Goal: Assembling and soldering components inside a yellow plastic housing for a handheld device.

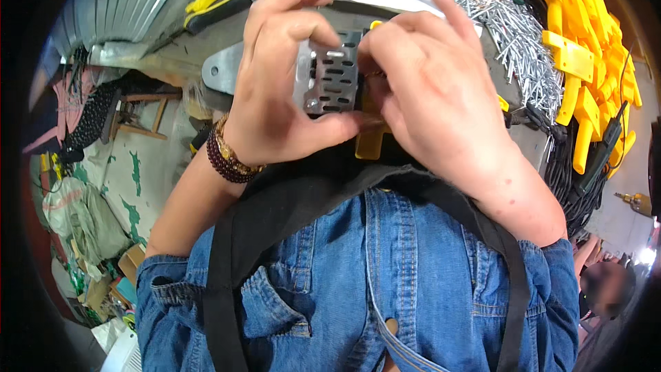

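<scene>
My left hand (pixel 272 86) curls round a grey slotted metal guard (pixel 335 83), thumb along its near edge and fingers over the far side. The guard has rows of oblong holes. At its right end, my right hand (pixel 441 86) is closed with its fingertips pinched together; what they hold is hidden. A yellow plastic part (pixel 370 143) shows below my left thumb tip, partly covered by the hands. Beyond my left wrist, a rounded grey metal plate (pixel 222 71) with a hole sticks out.
Yellow-handled pliers (pixel 220 0) lie at the far left. Piles of screws (pixel 520 48) spread at the far right, beside a heap of yellow plastic handles (pixel 585 62) and black cables (pixel 568 186). Metal sheets (pixel 124 0) stand at the upper left. Another person (pixel 606 286) shows at lower right.
</scene>
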### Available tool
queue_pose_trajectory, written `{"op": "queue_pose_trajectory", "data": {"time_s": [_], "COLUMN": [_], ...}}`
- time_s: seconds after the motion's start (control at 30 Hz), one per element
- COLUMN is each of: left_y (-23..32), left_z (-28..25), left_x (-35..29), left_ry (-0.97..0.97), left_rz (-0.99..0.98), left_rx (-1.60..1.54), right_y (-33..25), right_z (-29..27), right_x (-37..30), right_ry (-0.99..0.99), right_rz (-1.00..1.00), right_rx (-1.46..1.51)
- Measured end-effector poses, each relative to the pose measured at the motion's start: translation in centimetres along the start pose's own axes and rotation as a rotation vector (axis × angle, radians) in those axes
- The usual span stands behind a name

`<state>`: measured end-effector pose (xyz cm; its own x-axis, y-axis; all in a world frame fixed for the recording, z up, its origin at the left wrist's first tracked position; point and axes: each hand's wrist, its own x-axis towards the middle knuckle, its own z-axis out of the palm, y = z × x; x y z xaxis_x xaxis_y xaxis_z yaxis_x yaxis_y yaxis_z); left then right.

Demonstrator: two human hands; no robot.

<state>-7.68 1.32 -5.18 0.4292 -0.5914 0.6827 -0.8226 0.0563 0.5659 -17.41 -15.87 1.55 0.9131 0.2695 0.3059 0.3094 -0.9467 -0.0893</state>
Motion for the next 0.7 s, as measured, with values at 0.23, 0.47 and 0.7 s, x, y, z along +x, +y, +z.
{"op": "queue_pose_trajectory", "data": {"time_s": [0.23,0.47,0.7], "left_y": [0.1,0.2,0.5], "left_z": [-0.3,0.2,0.7], "left_x": [0.3,0.6,0.3], "left_ry": [-0.098,-0.032,-0.056], "left_rz": [0.051,0.092,0.064], "left_rx": [0.160,0.027,0.174], "right_y": [1.2,2.0,2.6], "right_z": [-1.4,-0.5,-1.8], "right_x": [1.4,0.1,0.5], "right_ry": [-0.336,-0.048,-0.155], "right_rz": [0.024,-0.188,-0.251], "right_rx": [0.128,0.148,0.242]}}
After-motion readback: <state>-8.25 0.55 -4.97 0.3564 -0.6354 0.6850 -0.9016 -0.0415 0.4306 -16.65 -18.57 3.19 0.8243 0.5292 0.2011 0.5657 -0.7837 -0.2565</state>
